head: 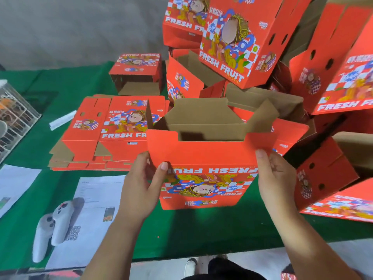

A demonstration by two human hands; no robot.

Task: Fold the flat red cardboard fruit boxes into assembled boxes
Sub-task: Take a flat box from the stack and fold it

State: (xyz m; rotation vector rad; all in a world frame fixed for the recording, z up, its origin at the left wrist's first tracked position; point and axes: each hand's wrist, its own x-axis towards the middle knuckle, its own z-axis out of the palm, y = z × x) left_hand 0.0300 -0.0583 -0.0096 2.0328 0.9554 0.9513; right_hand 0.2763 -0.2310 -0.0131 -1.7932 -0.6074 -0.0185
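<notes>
A red fruit box (203, 158) stands opened up in front of me, upside down, its brown flaps raised at the top. My left hand (141, 190) grips its left edge, thumb on the printed front. My right hand (276, 178) holds the right edge, thumb on the front panel near the near flap. A stack of flat red boxes (101, 134) lies on the green table behind my left hand.
Assembled red boxes (238, 41) are piled at the back and right, one open box (137, 73) lying further left. Two white controllers (54, 225) and printed papers (94, 215) lie on the green cloth (201, 235) at the near left. A wire crate (14, 118) stands at the left edge.
</notes>
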